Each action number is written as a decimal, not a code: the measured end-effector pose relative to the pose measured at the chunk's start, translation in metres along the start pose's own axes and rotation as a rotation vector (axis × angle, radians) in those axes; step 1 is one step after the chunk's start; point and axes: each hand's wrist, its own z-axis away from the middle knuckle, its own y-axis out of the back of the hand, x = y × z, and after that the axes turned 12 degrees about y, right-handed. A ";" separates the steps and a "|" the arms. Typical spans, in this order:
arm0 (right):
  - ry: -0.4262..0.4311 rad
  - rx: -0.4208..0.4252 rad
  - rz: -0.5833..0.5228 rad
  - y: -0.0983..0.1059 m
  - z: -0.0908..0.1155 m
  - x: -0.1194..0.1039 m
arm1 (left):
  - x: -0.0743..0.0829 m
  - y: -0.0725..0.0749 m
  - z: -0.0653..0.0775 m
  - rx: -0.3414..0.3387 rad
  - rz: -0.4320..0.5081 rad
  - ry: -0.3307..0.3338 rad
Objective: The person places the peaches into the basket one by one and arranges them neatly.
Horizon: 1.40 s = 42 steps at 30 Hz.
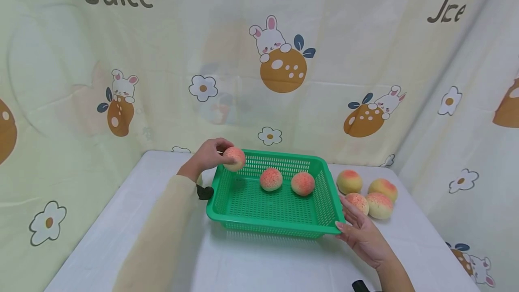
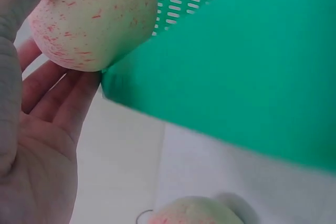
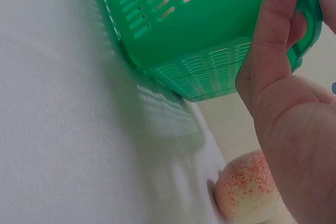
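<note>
A peach (image 1: 235,159) is held between the thumb and fingers of my left hand (image 1: 208,153), over the back left corner of a green plastic basket (image 1: 275,223). In the left wrist view, that peach (image 2: 97,22) is whitish with red flecks and overlaps the basket's rim (image 2: 210,93). Two more peaches, one (image 1: 270,179) near the middle and one (image 1: 302,184) to its right, lie inside the basket. At the basket's front right corner, my right hand (image 1: 362,238) grips the rim, thumb on top; the right wrist view shows the thumb (image 3: 275,30) pressed against it.
Several peaches (image 1: 380,205) lie grouped on the white-covered table (image 1: 259,265), right of the basket and beyond my right hand. Another peach (image 2: 194,212) sits left of the basket, mostly hidden by my left wrist in the head view. A printed curtain (image 1: 170,48) hangs behind the table.
</note>
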 end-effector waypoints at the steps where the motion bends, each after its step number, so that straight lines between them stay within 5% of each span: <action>1: -0.001 0.001 0.003 0.000 0.000 0.000 | 0.000 0.000 -0.001 -0.001 -0.011 -0.007; 22: -0.007 0.002 0.015 0.001 0.000 0.000 | 0.004 -0.012 -0.014 -0.032 -0.239 -0.032; 42: -0.047 0.043 0.027 -0.003 0.000 -0.004 | 0.000 -0.012 -0.019 -0.065 -0.213 -0.022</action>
